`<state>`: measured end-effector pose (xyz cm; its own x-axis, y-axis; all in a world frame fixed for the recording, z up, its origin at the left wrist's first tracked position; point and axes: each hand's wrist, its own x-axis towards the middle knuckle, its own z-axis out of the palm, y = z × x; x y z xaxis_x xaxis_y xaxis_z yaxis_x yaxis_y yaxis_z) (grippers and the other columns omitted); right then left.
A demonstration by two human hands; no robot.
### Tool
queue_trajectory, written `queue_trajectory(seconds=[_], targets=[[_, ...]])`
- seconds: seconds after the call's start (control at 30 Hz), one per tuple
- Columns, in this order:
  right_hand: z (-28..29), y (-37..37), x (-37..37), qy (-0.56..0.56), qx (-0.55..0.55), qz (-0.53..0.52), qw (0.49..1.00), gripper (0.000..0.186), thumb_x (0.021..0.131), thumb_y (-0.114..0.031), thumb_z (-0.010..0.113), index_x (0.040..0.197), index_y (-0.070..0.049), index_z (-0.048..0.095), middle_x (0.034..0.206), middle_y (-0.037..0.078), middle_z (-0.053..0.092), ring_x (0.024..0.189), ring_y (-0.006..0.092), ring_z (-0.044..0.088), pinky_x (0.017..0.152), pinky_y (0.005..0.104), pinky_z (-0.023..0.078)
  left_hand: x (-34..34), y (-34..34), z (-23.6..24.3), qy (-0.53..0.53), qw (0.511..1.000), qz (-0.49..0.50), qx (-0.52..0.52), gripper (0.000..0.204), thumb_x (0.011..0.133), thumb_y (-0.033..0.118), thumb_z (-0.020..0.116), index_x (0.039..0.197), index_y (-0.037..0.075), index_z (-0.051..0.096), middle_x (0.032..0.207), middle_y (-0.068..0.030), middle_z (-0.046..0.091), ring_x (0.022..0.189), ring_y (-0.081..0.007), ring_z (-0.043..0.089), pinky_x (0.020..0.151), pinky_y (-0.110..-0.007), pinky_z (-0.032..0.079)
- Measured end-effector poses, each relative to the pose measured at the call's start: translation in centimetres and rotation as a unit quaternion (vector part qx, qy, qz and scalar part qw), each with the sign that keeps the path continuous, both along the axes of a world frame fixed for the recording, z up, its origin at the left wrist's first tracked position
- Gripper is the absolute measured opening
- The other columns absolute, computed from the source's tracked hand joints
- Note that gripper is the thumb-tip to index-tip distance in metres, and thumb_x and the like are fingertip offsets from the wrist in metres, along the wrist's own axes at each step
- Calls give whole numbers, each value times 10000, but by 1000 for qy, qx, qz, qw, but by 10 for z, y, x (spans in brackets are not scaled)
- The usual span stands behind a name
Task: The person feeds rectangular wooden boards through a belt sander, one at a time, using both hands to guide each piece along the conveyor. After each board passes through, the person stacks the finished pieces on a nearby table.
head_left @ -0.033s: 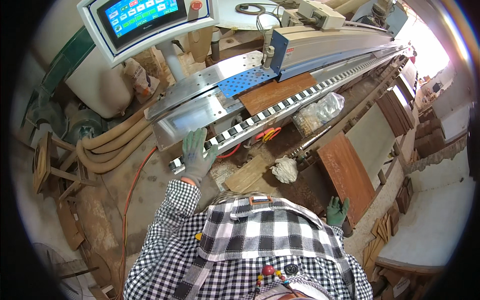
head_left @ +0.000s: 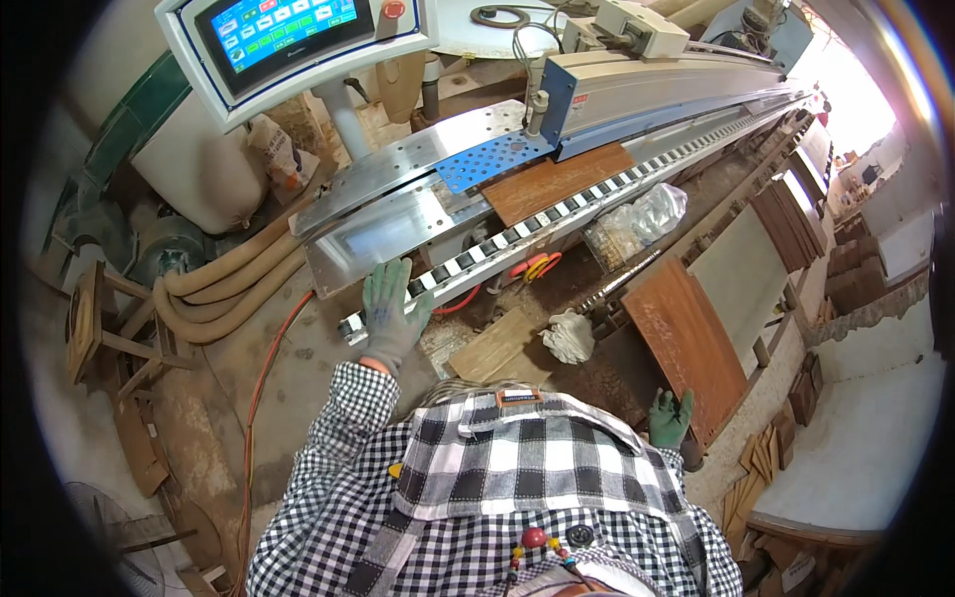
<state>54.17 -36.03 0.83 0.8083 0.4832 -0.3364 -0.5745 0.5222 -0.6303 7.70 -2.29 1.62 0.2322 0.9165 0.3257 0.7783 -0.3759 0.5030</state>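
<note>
My left hand point(head_left: 390, 318), in a grey-green glove, lies with fingers stretched over the near end of the black-and-white roller rail point(head_left: 497, 245). My right hand point(head_left: 668, 418), in a green glove, is at the near left edge of a reddish-brown board point(head_left: 686, 343), fingers apart; whether it presses on the edge I cannot tell. That board rests on top of a stack beside me, turned slightly out of line with it. Another brown board point(head_left: 557, 184) lies in the long machine, partly under its blue guard point(head_left: 494, 162).
A control panel with a lit screen point(head_left: 279, 30) stands at the far left. Tan hoses point(head_left: 234, 289) and an orange cable point(head_left: 264, 398) run along the left floor. A clear plastic bag point(head_left: 647, 219), a crumpled white cloth point(head_left: 569, 338) and a greyish-tan board point(head_left: 502, 346) lie before me.
The board in the machine has shifted slightly to the right along the rail. The far end of the board beside my right hand has swung a little leftward and away. My hands stay nearly in place.
</note>
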Motion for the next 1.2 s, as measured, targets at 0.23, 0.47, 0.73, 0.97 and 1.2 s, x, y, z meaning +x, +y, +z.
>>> queue_trajectory(seconds=[0.23,0.47,0.73,0.97,1.2], targets=[[-13,87,-45,-461,-112,276,836,440,950,11,571,1368,-88,476,1265,69,558,1003,197,618,757,319,527,-16,-40,24,10,998,-59,23,810,882,567,570,1529,181,272,1549,-122,308,1441,-356,246,1197,-518,145],[-17,208,-122,-525,-39,474,706,462,910,107,519,1360,75,418,1300,197,527,1026,223,671,877,300,572,-35,-57,30,55,993,-107,21,813,851,577,604,1507,178,339,1566,-150,246,1446,-422,172,1179,-569,127],[7,294,-213,55,1,589,806,331,968,-276,608,1218,-62,569,1191,94,632,963,229,667,885,347,541,-70,-48,-2,91,995,-7,27,742,850,526,630,1469,181,407,1528,-110,329,1424,-391,247,1149,-576,207],[39,273,-172,-22,38,527,849,375,988,-262,558,1236,18,527,1177,124,625,1045,217,625,942,316,503,-68,-10,-14,114,989,73,60,725,859,532,622,1462,190,410,1512,-112,359,1412,-382,281,1155,-566,197],[51,138,-57,-152,-223,182,946,301,994,-206,527,1222,-20,590,1072,116,669,923,218,640,870,342,535,-64,12,-12,123,985,115,25,727,866,538,611,1482,230,378,1534,-109,332,1432,-356,256,1177,-553,142]])
